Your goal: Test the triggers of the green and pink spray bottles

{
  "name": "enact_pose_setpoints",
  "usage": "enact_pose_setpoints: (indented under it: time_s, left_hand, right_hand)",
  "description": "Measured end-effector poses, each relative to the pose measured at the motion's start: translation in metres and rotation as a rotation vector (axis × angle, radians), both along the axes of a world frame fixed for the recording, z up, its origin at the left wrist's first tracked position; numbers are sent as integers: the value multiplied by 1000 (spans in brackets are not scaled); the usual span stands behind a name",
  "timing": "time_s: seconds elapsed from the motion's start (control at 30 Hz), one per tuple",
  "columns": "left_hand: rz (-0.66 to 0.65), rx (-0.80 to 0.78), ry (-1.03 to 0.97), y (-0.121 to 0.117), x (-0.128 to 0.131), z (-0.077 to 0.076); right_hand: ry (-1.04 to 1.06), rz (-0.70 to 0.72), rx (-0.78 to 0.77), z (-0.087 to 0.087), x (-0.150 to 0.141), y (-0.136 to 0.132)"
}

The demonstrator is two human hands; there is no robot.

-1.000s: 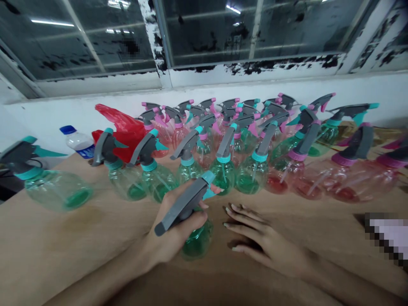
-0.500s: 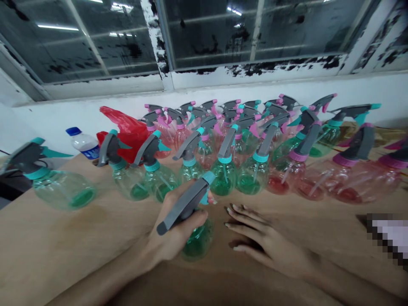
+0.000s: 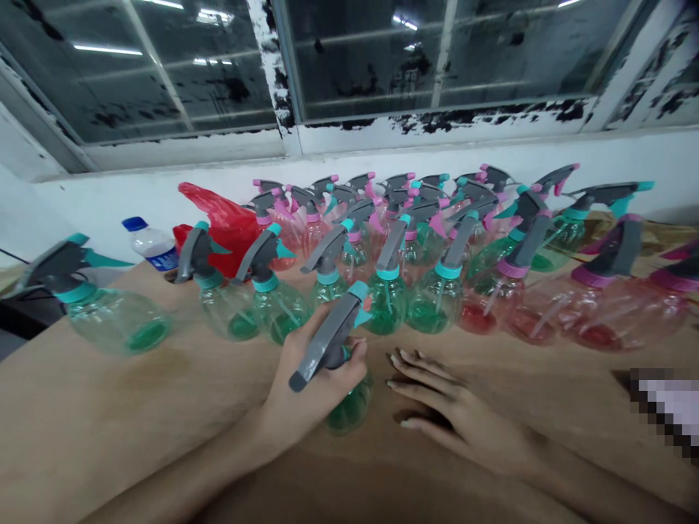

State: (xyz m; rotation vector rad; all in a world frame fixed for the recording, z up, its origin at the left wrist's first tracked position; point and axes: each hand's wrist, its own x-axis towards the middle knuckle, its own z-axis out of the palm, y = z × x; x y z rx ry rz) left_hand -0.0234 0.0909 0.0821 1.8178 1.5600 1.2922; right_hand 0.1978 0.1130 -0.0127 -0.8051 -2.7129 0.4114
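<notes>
My left hand is wrapped round the neck of a green spray bottle, just under its grey trigger head with a teal nozzle. The bottle's lower body shows below my fingers; whether its base touches the table is hard to make out. To the right, my right hand lies on the wooden table with its fingers stretched and spread, holding nothing. Right behind my hands runs a front row of spray bottles, among them a green one and a pink one.
More pink and green spray bottles crowd the back by the wall. A red plastic bag and a blue-capped water bottle stand back left. One green bottle sits apart at left. A blurred-out item lies at right.
My left hand has shifted slightly right and up with the spray bottle, whose head is now tilted a little more upright. My right hand stays put.
</notes>
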Motion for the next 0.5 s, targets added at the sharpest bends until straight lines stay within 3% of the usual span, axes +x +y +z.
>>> enact_pose_setpoints:
  time_s: [0.17,0.27,0.5]
  left_hand:
    - [-12,18,-24,-5,0,-6]
    - [42,42,102,-9,-3,-10]
    - [3,-65,146,-20,-12,-5]
  right_hand:
    - [26,-6,14,-3,0,0]
    - [34,-20,30,-6,0,-1]
    - [58,-24,14,-8,0,-2]
